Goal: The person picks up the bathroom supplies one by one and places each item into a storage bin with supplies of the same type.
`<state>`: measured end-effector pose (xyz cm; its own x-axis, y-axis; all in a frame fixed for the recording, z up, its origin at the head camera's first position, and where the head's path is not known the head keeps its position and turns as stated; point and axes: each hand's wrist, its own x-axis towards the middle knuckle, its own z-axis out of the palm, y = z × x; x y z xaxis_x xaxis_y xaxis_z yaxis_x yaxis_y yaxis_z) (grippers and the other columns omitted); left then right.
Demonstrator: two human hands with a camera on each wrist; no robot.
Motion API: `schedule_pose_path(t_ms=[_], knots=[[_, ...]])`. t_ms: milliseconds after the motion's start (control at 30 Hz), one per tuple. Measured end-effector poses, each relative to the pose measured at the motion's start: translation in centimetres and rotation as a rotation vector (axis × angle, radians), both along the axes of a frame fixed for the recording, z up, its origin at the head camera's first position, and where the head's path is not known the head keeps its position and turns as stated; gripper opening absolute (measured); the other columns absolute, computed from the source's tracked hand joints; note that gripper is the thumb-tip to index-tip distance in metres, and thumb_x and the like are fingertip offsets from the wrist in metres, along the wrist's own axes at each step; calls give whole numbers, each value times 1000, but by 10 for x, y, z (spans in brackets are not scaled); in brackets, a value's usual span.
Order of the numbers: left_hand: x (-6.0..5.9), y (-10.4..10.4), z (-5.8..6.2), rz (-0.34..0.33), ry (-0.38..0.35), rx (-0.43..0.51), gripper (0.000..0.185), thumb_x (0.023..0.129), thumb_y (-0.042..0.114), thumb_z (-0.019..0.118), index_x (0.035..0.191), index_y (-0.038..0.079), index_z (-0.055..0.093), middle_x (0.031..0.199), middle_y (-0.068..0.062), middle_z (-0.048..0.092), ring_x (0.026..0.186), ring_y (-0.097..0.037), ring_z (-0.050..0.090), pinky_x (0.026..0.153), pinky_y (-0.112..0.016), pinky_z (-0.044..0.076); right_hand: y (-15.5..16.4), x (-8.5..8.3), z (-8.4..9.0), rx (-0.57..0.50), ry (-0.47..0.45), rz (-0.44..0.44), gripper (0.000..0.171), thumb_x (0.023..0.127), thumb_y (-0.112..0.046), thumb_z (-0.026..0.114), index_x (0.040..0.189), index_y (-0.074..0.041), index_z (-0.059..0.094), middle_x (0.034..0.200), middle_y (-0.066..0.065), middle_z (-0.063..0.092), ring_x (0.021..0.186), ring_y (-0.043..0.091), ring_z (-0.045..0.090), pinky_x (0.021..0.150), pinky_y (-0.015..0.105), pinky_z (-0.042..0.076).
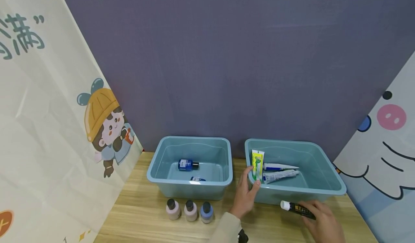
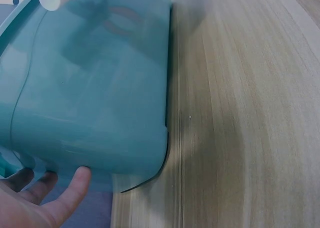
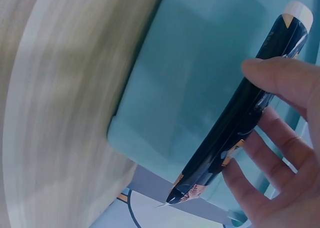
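Observation:
My right hand (image 1: 322, 221) holds a black toothpaste tube (image 3: 225, 123) with a white cap, thumb on one side and fingers on the other. It is in front of the right blue-green bin (image 1: 301, 190). My left hand (image 1: 244, 198) is at that bin's front left corner. Its fairly straight fingers (image 2: 75, 190) rest against the outer wall, and its thumb lies at the front rim. Inside the bin, a yellow and green tube (image 1: 257, 163) leans upright in the left corner. Two white and blue tubes (image 1: 280, 176) lie beside it.
A second blue-green bin (image 1: 191, 189) on the left holds a blue bottle (image 1: 185, 165) and another partly hidden by the front wall. Two pink bottles (image 1: 190, 211) and a blue-purple bottle (image 1: 206, 212) with black caps stand before it on the wooden table (image 1: 139, 203).

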<state>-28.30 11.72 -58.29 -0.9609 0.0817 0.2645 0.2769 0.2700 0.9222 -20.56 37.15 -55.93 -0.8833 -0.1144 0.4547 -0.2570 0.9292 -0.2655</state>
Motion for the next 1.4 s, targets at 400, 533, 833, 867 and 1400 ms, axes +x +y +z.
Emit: schedule_pose_path(t_ms=[400,533,833,867,1400], knots=[[-1,0,-1,-8,-20,10,51,107,38,51,153,46,30,158,7,40,139,-17,44,115,-52,39,-2,1,9,8,79,27,55,52,-6,96,104,-12,78,95,1,68,82,24,64,62,38,53],[0,0,-1,-9,-25,15,51,107,39,51,152,49,29,158,7,40,139,-17,44,115,-52,38,-5,1,14,12,93,33,56,51,-7,97,104,-12,78,96,1,68,83,24,64,65,42,54],[0,0,0,-7,-39,11,50,106,44,50,152,48,29,158,7,39,139,-18,43,115,-54,38,-7,3,24,0,121,45,58,50,-4,98,104,-12,79,97,2,68,83,25,63,63,40,53],[0,0,0,-8,-39,11,51,106,43,50,152,48,29,159,7,39,139,-18,43,115,-54,38,-7,3,25,3,127,46,58,50,-4,98,104,-12,78,97,2,68,83,25,63,63,40,53],[2,-1,1,-18,-51,11,51,104,56,46,151,52,27,159,9,38,141,-17,42,116,-54,37,-8,5,44,-11,221,105,61,85,-68,69,108,-12,78,102,2,68,91,26,59,68,29,49]])
